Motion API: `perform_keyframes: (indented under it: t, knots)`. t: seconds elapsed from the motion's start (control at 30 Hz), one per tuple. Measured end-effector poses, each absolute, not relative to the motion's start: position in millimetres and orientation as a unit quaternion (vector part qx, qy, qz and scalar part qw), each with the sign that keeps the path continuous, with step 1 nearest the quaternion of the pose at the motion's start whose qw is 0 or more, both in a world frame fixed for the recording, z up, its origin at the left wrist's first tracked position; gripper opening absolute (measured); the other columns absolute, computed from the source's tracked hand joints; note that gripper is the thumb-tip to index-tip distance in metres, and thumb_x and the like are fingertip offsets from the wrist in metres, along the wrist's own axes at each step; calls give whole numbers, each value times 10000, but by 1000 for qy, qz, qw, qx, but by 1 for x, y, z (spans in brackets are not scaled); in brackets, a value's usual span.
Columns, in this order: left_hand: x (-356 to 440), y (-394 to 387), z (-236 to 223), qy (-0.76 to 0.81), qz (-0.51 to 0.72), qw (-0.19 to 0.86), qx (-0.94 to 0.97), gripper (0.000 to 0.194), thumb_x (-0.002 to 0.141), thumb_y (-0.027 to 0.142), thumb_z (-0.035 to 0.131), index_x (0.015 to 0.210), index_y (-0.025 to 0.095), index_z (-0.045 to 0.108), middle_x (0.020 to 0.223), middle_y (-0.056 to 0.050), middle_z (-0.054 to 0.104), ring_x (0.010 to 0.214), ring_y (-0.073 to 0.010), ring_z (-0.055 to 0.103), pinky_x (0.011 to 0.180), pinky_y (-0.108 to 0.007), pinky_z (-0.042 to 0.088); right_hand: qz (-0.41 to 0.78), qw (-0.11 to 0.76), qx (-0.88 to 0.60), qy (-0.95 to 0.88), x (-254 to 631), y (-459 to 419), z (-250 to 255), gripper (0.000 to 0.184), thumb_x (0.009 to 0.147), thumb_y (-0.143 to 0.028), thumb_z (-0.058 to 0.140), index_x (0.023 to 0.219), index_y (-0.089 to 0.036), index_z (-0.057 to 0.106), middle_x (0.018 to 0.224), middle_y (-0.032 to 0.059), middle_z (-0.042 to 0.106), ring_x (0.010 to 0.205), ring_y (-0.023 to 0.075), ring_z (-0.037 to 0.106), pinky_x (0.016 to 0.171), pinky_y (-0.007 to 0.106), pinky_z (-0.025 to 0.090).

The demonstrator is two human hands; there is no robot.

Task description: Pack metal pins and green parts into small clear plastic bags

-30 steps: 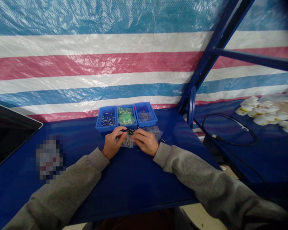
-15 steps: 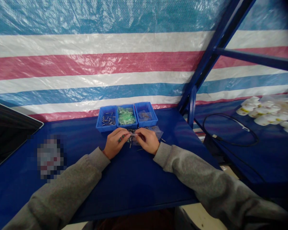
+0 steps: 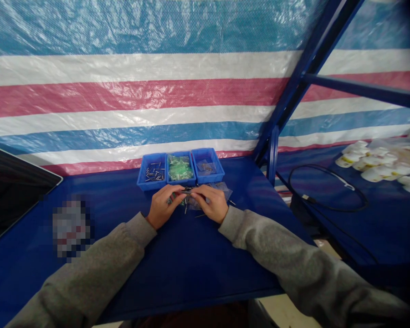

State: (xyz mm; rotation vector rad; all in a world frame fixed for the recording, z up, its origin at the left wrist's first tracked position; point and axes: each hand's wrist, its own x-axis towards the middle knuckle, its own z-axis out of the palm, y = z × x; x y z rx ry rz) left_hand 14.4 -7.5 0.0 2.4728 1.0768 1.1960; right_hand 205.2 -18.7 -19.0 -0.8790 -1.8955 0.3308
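My left hand and my right hand meet just in front of the blue bins, thumbs and fingers pinched. Between the fingertips is a small clear plastic bag, mostly covered by the fingers. Under and around the hands lie loose metal screws or pins and more clear plastic bags. Some green pieces show beneath my left hand. The left bin has dark metal pins in it, the middle bin green packets, and the right bin small clear bags.
A dark screen with a light edge stands at the left, near a blurred-out item. A blue metal frame rises at the table's right end. Beyond it are a black cable and several white rolls or bottles on another blue surface.
The fingertips have shifted slightly over the small plastic bag, and my right fingers lie a little flatter. The whole view has moved down slightly; the bins stay put.
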Motion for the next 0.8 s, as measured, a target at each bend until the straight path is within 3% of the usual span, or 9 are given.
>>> perform_keyframes:
  t: [0.17,0.5,0.7,0.8]
  knots:
    - [14,-6,-1,353,410,101,835,132,832,267,562,905,168,611,804,-31,625,726,-131,570,692,-256,463,126,518,-370,-761,204,-18,-22,180,890,-247,461,914,-186,629,836,37,672,769,138,627,731,244,490]
    - [11,-9,1,377,479,56,790,97,834,209,552,870,162,629,802,-30,637,735,-129,568,713,-265,460,149,493,-385,-766,204,-20,-15,229,910,-248,391,1003,-176,587,913,59,638,798,145,596,753,267,476]
    - [12,-8,0,383,446,85,805,131,866,215,500,893,166,618,827,-31,628,770,-128,574,735,-258,454,151,481,-392,-770,204,-19,-17,227,900,-259,425,1063,-172,558,909,49,632,747,129,588,721,249,469]
    - [13,-7,0,384,433,93,810,147,878,233,479,872,162,608,800,-28,617,749,-125,571,717,-249,453,151,472,-387,-778,204,-19,-18,194,889,-270,449,981,-173,589,840,37,638,720,130,584,691,241,459]
